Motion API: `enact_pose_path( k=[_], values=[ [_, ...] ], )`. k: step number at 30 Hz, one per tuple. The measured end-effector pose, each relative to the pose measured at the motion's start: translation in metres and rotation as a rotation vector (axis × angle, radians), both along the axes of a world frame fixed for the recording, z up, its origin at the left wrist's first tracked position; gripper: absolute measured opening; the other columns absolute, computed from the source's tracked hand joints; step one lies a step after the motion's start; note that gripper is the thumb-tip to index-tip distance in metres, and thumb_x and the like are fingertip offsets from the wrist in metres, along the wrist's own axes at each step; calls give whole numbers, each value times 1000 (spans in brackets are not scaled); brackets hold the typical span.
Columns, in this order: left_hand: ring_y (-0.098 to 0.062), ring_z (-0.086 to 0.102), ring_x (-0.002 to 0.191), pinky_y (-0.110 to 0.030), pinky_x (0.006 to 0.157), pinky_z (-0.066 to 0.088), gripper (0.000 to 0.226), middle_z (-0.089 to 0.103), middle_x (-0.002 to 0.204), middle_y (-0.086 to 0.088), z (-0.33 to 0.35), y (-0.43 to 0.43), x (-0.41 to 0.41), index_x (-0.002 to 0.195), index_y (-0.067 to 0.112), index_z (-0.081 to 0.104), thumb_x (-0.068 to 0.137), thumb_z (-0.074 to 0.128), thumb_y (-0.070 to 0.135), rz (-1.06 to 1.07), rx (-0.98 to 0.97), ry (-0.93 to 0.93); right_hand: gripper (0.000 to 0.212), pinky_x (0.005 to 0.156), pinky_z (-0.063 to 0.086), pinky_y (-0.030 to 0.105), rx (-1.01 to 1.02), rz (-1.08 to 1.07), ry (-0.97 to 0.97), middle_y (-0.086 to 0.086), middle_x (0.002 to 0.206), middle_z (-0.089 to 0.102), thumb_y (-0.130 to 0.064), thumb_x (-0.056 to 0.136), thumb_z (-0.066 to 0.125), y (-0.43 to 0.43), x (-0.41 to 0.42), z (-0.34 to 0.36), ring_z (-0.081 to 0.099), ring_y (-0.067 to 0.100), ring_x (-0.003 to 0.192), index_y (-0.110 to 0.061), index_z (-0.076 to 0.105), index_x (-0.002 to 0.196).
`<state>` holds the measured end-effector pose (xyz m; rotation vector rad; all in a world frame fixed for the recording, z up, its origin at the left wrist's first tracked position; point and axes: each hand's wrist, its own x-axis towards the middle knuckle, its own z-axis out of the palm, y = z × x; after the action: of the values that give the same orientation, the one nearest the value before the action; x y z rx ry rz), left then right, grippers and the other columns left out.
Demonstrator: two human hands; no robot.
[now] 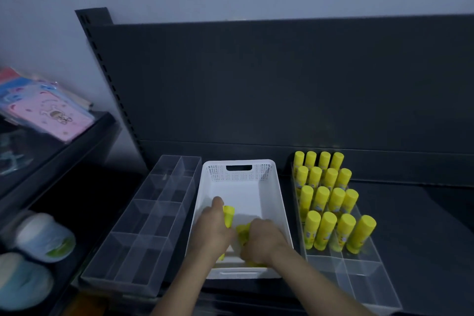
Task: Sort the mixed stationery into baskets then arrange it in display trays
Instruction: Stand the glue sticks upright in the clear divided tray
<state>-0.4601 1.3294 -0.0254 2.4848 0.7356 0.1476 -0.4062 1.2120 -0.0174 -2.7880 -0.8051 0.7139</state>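
**A:** What sits furthest left?

**B:** A dark side shelf (pixel 84 151) with flat packets (pixel 59 115) in pink and blue lying on it. Below it are two round tubs (pixel 45 237) with pale lids, too blurred to read.

**A:** And on the main shelf?

**B:** First a clear divided tray (pixel 120 283), just beside the left wall of a white basket (pixel 238 177). The basket stands in the middle, and its far wall is perforated around a handle slot.

**A:** Where are the hands?

**B:** Both are down inside the basket, toward its near end. The left hand (pixel 213 228) has its fingers curled round a yellow glue stick (pixel 229 214), whose end pokes out toward the far wall. The right hand (pixel 261 241) is just beside it, knuckles up. Its fingers are curled over the loose glue sticks (pixel 243 232) on the basket floor. It looks to be gripping them, though how many I cannot tell.

**A:** And to the right?

**B:** A second clear tray (pixel 359 274), just beside the basket's right wall. Sixteen standing glue sticks (pixel 331 202) fill its far part, caps up, four rows of four. A dark back panel (pixel 256 84) rises behind everything.
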Motion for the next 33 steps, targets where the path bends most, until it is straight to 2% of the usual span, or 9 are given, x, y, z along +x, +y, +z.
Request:
enact_pose_path(
  k=[4,9,12,16,18,21,25,28,33],
  values=[
    [-9,50,66,-21,48,32,38,51,80,3,13,5,-3,98,30,36,76,66,23,91,-130,-247,42,82,47,31,144,-157,98,8,114,58,-14,76,62,1,5,-7,58,28,108,-10,42,113],
    [2,51,60,-11,51,39,36,53,66,8,24,2,-4,96,38,45,76,73,27,25,-286,-403,20,49,41,19,615,-316,216,-6,73,54,-15,71,65,-8,11,9,52,9,62,-18,48,80],
    [-1,56,67,-13,53,41,34,59,76,10,31,-7,0,98,38,47,76,72,32,104,-382,-454,17,47,43,18,904,-415,319,-6,66,56,-12,70,71,-22,11,29,51,6,55,-15,58,79],
    [-20,62,58,-37,56,50,44,63,70,-4,46,-24,7,92,11,53,65,68,43,185,-684,-403,12,56,47,26,1177,-495,483,0,66,61,-10,74,74,-50,11,51,57,13,61,-8,64,80],
    [-21,63,54,-31,48,49,48,66,71,-8,53,-36,10,97,4,54,70,73,39,189,-903,-371,17,59,49,32,1251,-573,589,9,74,66,-15,79,71,-68,12,57,61,20,68,-4,64,89],
    [-17,61,51,-23,41,45,39,70,74,-7,62,-55,14,104,4,57,82,69,33,138,-1233,-283,15,42,42,23,1354,-707,800,16,75,68,-23,84,66,-97,15,63,63,27,60,-13,61,95],
    [-12,63,53,-19,40,50,39,70,78,-9,69,-75,24,99,6,67,71,71,33,90,-1587,-124,29,37,37,19,1409,-745,895,16,75,65,-26,85,66,-129,18,63,60,26,54,-15,57,110],
    [-15,68,63,-20,45,52,43,71,84,-12,71,-86,27,101,3,65,62,75,19,17,-1582,-107,32,37,37,20,1417,-720,848,16,79,67,-17,86,64,-144,20,63,64,28,58,-13,58,117],
    [-21,69,70,-25,51,51,50,73,89,-10,73,-97,25,109,15,65,61,81,14,-76,-1281,-173,39,38,40,23,1403,-637,754,12,89,72,-6,81,67,-162,23,64,66,28,65,-24,59,114]
  ],
)
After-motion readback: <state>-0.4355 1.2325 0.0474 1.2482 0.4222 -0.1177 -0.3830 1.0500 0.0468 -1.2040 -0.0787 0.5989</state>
